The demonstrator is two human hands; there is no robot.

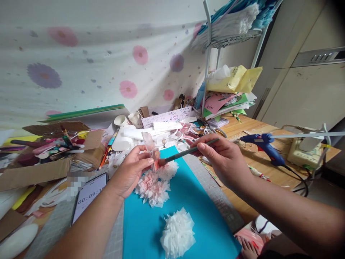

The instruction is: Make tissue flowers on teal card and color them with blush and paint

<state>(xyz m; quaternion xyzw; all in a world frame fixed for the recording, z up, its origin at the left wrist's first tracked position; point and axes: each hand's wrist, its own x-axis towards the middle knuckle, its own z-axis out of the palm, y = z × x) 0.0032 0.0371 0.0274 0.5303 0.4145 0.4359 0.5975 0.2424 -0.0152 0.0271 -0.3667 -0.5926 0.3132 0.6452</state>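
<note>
My left hand (132,169) is closed round a small clear compact (153,153) with pink powder in it, lid tipped up. My right hand (225,158) pinches a thin green-handled brush (188,151), and its tip touches the pink powder in the compact. Just below both hands a pink-tinted tissue paper flower (155,183) lies on a turquoise sheet (188,201). A plain white tissue flower (178,233) lies nearer to me on the same sheet.
A phone (88,196) showing a timer lies at the left. A blue glue gun (262,144) rests on the wooden table at the right. A cardboard box (54,151) of craft bits, paper cups, scissors (212,130) and a wire rack (210,72) crowd the back.
</note>
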